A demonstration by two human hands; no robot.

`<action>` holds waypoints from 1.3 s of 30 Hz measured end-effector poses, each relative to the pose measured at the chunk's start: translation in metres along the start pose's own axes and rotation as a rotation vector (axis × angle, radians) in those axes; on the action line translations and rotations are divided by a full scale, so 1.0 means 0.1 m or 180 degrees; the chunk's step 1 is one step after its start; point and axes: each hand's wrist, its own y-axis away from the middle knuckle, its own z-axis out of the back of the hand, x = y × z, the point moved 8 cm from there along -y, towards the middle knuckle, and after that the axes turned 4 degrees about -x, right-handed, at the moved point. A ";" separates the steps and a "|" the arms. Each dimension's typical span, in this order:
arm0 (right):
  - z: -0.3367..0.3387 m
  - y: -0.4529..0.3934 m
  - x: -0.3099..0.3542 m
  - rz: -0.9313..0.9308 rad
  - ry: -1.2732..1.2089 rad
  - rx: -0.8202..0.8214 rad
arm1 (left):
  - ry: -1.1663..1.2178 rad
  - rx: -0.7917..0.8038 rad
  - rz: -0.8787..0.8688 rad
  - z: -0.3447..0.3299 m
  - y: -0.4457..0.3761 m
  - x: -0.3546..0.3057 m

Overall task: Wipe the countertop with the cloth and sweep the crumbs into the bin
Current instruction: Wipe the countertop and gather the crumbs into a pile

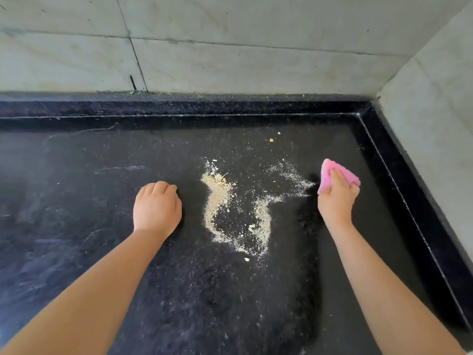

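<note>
Right hand [336, 198] is gripping the pink cloth [332, 175] on the black worktop [76, 201], just right of the crumbs [220, 198]. Left hand [156, 207] is sitting curled left of them, holding nothing.

The black speckled stone tabletop [76, 201] has a raised black rim along its far and right edges. A pale beige pile of crumbs and powder [220, 198] lies on it, curling round in a loose U. Fine dust trails from the pile toward the right. A pink folded cloth [330, 172] rests to the right of the pile. One small orange crumb [271, 140] lies beyond the pile, nearer the far rim, and one white crumb [246, 259] lies just on the pile's near side.
</note>
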 end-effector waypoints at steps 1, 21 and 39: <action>-0.09 -0.13 -0.11 -0.0167 0.0195 0.0119 | 0.0085 -0.0002 0.0004 -0.03 0.00 -0.04; -0.11 -1.40 -0.60 0.0294 0.0802 0.0151 | 0.0424 0.0275 0.0983 -0.37 -0.48 -0.31; -0.19 -0.44 0.54 0.2231 -0.0883 0.0685 | 0.0454 0.0195 0.1178 -0.39 -0.50 -0.31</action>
